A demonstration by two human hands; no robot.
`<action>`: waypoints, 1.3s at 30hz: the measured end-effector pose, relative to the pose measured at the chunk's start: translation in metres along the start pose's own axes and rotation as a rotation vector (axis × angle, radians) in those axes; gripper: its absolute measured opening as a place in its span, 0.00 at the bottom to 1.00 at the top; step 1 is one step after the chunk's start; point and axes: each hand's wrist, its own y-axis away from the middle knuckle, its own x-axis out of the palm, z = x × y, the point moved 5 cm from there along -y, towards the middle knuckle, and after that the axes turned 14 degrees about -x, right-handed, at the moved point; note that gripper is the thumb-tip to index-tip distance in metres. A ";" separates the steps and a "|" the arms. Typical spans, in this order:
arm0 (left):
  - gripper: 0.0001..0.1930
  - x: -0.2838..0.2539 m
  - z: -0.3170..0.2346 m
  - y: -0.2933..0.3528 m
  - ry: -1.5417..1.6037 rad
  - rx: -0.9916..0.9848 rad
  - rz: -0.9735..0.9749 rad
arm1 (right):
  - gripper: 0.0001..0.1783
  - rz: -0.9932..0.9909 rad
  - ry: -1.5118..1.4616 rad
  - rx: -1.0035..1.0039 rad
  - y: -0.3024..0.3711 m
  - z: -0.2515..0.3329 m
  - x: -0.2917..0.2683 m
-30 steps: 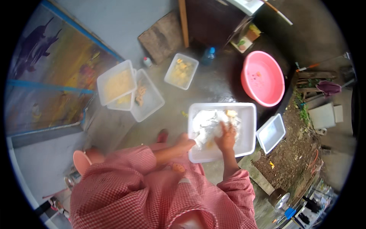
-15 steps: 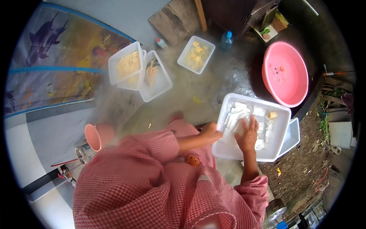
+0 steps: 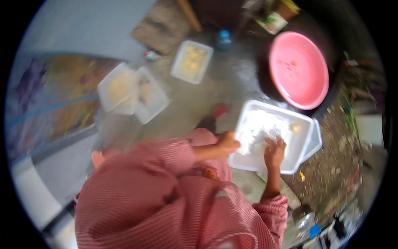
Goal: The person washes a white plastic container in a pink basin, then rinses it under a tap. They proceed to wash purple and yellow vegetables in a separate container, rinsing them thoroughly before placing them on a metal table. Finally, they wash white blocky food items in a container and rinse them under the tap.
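A white plastic tub point(image 3: 299, 159) stands in front of me on the right. My left hand point(image 3: 228, 144) is closed round its left rim. Inside the tub, white powder-coated pieces point(image 3: 258, 132) lie together, blurred at this moment. A small pale-yellow lump point(image 3: 295, 128) sits near the tub's right wall. My right hand point(image 3: 274, 152) reaches in over the near side, its fingers somewhat bent and apart, low over the white pieces. Whether its fingertips touch them is too smeared to tell. Nothing shows in its grasp.
Beyond the tub is a large pink basin point(image 3: 306, 79) holding small bits. A second pale tub point(image 3: 316, 143) shows from beneath the white one. Farther left stand a container of yellow pieces point(image 3: 191, 63), two overlapping tubs point(image 3: 151, 106) and a blue-capped bottle point(image 3: 224, 40). Bare soil point(image 3: 327, 166) lies right.
My right hand has shifted slightly right in the tub, and its spread fingers are now more bent. The left keeps its hold on the rim. The whole view has swung and blurred.
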 end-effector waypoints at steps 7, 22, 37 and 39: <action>0.08 -0.013 -0.069 -0.035 -0.034 0.037 0.061 | 0.24 0.041 -0.252 0.041 -0.041 0.007 -0.027; 0.15 0.087 -0.182 -0.043 0.059 -0.077 0.146 | 0.35 -1.224 -1.859 0.767 0.017 -0.073 -0.018; 0.21 0.204 -0.295 -0.100 -0.102 0.272 0.159 | 0.28 -1.251 -1.780 0.822 0.092 -0.213 -0.039; 0.21 0.223 -0.299 -0.121 -0.503 0.233 0.342 | 0.28 -1.289 -1.761 0.849 0.102 -0.222 -0.039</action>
